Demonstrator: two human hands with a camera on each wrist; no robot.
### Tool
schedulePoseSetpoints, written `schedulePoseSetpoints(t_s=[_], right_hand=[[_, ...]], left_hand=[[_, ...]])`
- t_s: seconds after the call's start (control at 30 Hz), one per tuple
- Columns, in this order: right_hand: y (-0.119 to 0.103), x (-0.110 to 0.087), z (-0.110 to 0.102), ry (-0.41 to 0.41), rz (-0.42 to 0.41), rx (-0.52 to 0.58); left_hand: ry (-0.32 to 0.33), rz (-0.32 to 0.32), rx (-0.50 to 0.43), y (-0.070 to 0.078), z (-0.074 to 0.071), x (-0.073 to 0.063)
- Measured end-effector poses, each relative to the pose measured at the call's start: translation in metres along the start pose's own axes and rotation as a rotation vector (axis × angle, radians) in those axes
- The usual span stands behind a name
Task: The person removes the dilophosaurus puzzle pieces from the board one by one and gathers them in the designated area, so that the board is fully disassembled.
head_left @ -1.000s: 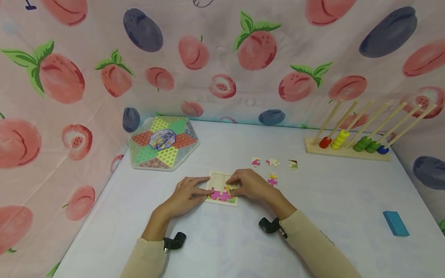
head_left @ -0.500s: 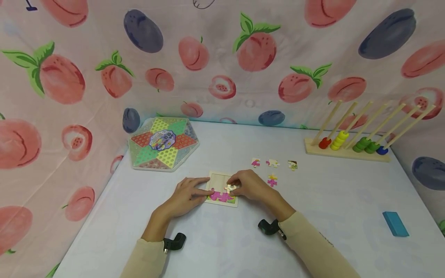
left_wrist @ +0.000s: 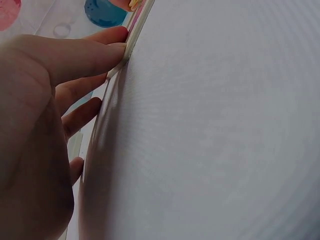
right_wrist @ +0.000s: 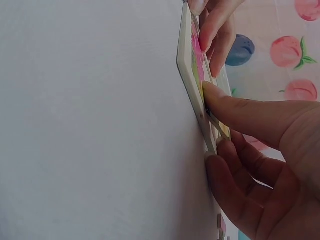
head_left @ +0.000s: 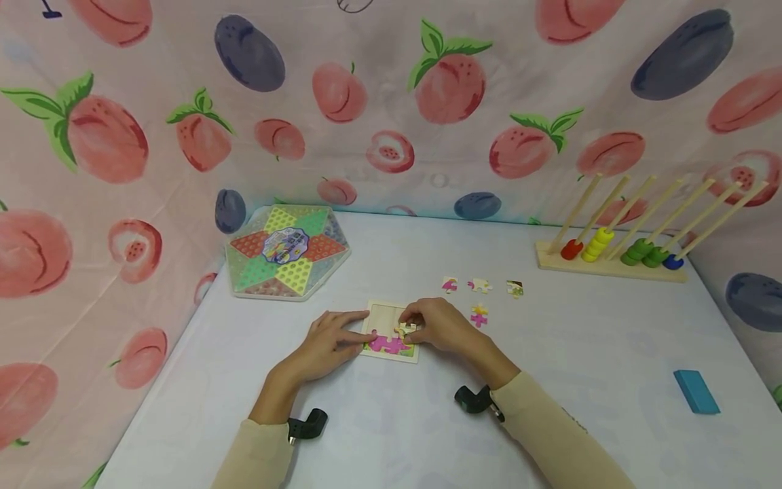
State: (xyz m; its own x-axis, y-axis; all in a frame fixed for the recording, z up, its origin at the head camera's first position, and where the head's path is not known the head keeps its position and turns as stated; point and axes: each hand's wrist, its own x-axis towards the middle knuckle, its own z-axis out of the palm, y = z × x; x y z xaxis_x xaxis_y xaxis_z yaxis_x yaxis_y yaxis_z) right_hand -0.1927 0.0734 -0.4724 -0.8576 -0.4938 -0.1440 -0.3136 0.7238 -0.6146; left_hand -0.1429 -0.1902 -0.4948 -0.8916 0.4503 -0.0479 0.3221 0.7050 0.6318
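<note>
Wrist views dim, softly shadowed; head brighter.

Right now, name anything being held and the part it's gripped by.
The right hand pinches a puzzle piece by its edges; the left hand merely rests against the wooden frame.

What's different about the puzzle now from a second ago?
The puzzle piece pinched in the right hand seems tipped and looks paler; it wasn't let go. The left hand stayed at the wooden frame, and the four loose pieces stayed put.
</note>
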Motion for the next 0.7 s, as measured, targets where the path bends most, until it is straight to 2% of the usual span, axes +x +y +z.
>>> schedulePoseSetpoints(t_s=[0.23, 0.7], right_hand=[[-0.0017, -0.0016, -0.0007, -0.005, -0.013, 0.001], [0.0045, -0.0022, -0.0030, -0.036, -0.033, 0.134]], left_hand=[[-0.003, -0.003, -0.003, 0.0003, -0.0006, 0.0001], [-0.005, -0.015, 0.000, -0.0022, 0.0007, 0.0005]])
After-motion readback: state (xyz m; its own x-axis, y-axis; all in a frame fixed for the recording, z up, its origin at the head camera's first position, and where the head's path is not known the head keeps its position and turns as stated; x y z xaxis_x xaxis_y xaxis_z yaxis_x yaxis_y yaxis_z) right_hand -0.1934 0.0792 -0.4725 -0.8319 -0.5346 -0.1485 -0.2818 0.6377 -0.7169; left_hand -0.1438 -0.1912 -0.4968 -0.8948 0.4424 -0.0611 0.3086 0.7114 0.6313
